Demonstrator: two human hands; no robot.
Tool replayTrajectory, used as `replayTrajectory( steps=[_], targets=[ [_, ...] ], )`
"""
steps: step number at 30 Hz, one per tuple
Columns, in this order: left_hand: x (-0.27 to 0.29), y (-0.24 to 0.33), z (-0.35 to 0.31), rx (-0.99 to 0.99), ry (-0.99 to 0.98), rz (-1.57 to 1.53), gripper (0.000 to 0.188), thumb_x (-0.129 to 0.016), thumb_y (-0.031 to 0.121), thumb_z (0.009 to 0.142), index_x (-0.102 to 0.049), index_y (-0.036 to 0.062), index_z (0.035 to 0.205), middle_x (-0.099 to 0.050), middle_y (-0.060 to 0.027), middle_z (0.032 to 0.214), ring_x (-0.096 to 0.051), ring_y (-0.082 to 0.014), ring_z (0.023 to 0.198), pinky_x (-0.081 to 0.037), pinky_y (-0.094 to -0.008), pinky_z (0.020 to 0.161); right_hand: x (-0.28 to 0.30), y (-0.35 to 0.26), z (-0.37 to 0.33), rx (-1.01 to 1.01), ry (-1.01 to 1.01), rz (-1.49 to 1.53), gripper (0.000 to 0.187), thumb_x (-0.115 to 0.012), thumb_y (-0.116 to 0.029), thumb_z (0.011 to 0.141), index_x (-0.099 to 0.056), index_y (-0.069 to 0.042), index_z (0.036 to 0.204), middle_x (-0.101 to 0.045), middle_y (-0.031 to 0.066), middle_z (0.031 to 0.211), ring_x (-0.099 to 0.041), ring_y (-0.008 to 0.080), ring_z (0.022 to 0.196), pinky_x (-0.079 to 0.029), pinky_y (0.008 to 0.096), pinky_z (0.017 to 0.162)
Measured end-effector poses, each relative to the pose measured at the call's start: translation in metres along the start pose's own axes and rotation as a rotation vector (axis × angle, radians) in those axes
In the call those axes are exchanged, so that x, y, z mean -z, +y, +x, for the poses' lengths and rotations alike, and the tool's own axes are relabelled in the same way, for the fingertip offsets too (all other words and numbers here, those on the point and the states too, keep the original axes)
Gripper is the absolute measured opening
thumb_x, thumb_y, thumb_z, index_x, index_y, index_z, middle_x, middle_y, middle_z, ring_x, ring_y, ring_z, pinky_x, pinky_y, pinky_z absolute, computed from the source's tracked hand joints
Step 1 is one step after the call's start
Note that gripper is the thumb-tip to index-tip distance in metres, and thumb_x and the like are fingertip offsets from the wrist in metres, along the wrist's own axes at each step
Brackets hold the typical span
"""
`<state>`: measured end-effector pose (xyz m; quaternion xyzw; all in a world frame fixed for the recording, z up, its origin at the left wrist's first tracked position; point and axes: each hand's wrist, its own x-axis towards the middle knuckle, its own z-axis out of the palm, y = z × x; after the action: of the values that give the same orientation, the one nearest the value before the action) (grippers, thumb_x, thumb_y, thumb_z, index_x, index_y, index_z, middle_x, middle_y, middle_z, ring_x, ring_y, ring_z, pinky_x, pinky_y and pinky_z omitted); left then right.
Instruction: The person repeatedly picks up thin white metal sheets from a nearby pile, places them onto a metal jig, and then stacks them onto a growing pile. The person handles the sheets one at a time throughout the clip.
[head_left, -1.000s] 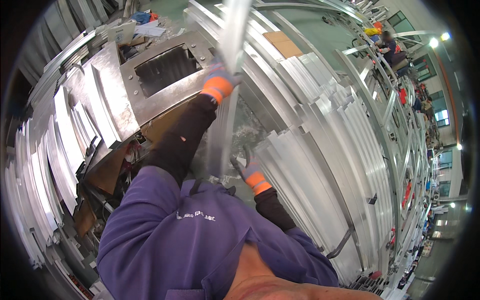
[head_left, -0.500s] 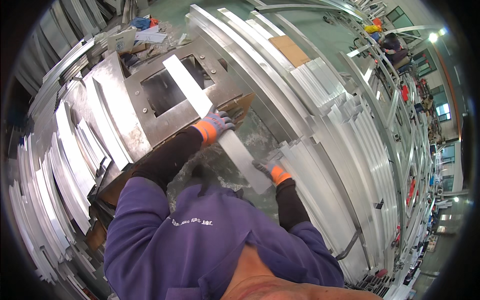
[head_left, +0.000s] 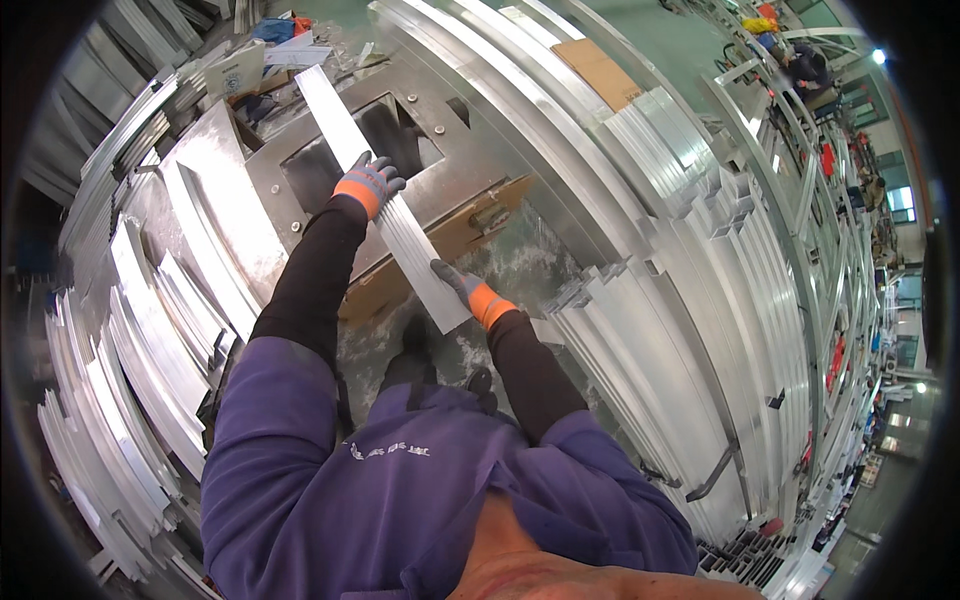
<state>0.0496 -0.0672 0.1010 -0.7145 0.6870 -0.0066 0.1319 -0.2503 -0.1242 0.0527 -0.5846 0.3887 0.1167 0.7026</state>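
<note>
long metal strip now crosses the table's dark opening, both hands on it

in the head view, the ridged metal strip (head_left: 410, 240) slants from far left to near right across the metal table (head_left: 272, 212). its far end reaches beyond the rectangular opening (head_left: 310, 172), and its near end juts past the table's near edge, above the floor (head_left: 385, 340). whether it rests on the table or is held just above cannot be told.

the left hand (head_left: 370, 183), in a grey and orange glove, has its fingers closed around the strip over the opening. the right hand (head_left: 472, 290) touches the right edge near the near end; its fingers are partly hidden, so i cannot tell whether they grip or only guide.

compared with half a second ago, the strip and both hands sit farther left and farther from the body, and fine lengthwise ridges now show on the upper face. that seems to put the piece in better reach of the table, steadied at two places.

a brown board (head_left: 480, 215) shows at the table's near side; pale metal profiles (head_left: 650, 370) are stacked to the right.
</note>
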Motion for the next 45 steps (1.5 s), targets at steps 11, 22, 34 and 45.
replayTrajectory(
  steps=[11,22,34,45],
  targets=[
    [-0.016,0.144,-0.022,0.007,-0.02,-0.005,0.029,-0.052,0.019,0.093,-0.062,0.0264,0.119,-0.06,-0.0035,0.117,-0.051,-0.024,0.126,-0.027,-0.0536,0.115,0.042,0.107,-0.095,0.011,0.027,-0.042,0.089,-0.058,-0.075,0.084,-0.064,0.003,0.126,-0.069,0.0155,0.109,-0.064,0.022,0.097,-0.048,0.0329,0.087],
    [-0.005,0.285,-0.049,-0.097,-0.027,-0.155,0.03,-0.053,0.021,0.091,-0.062,0.0246,0.119,-0.059,-0.0052,0.123,-0.049,-0.0282,0.129,-0.023,-0.0619,0.116,0.101,0.239,-0.168,-0.113,-0.005,0.066,0.078,-0.065,-0.066,0.086,-0.065,0.002,0.124,-0.069,0.0133,0.115,-0.063,0.0207,0.104,-0.047,0.0352,0.089],
    [-0.021,0.158,-0.08,0.214,0.565,-0.354,0.077,-0.067,0.013,0.074,-0.044,0.0148,0.148,-0.044,-0.0167,0.15,-0.043,-0.0339,0.138,-0.03,-0.0556,0.116,0.076,0.049,-0.12,0.087,-0.134,-0.387,0.076,-0.078,-0.045,0.082,-0.054,0.005,0.134,-0.067,0.0185,0.121,-0.064,0.0242,0.11,-0.05,0.0341,0.094],
    [-0.018,0.004,-0.004,0.144,0.104,-0.128,0.079,-0.064,0.005,0.077,-0.038,0.0191,0.151,-0.032,-0.0136,0.159,-0.026,-0.0338,0.149,-0.02,-0.0494,0.123,-0.036,0.01,-0.05,0.016,0.411,-1.223,0.115,-0.074,-0.062,0.076,-0.022,0.008,0.151,-0.04,0.029,0.149,-0.054,0.0394,0.127,-0.047,0.0441,0.103]
  ],
)
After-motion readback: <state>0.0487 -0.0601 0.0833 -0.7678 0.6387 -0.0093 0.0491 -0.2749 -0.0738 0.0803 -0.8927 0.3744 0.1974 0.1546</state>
